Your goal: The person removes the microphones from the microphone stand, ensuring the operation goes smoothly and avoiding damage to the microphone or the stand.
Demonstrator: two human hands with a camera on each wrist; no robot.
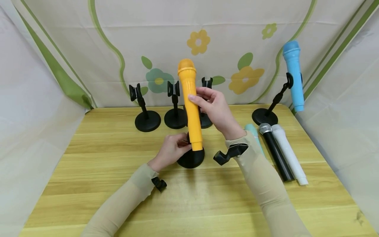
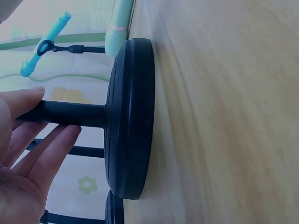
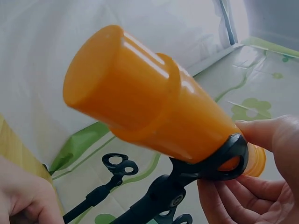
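Right grip [image 1: 217, 110] pinches orange microphone [image 1: 191, 107], partly hiding the stand [image 1: 190, 161] left grip [image 1: 171, 150] pinches

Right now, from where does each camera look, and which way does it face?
Head: on the person's head, facing forward and down at the table; left hand, right hand and sleeves show.
Left wrist: on that wrist, facing the held stand, picture turned sideways; left hand shows.
Right wrist: on that wrist, facing the orange mic from its lower end, cloth behind; right hand and part of left hand show.
Head and left wrist share the held stand and blue mic.
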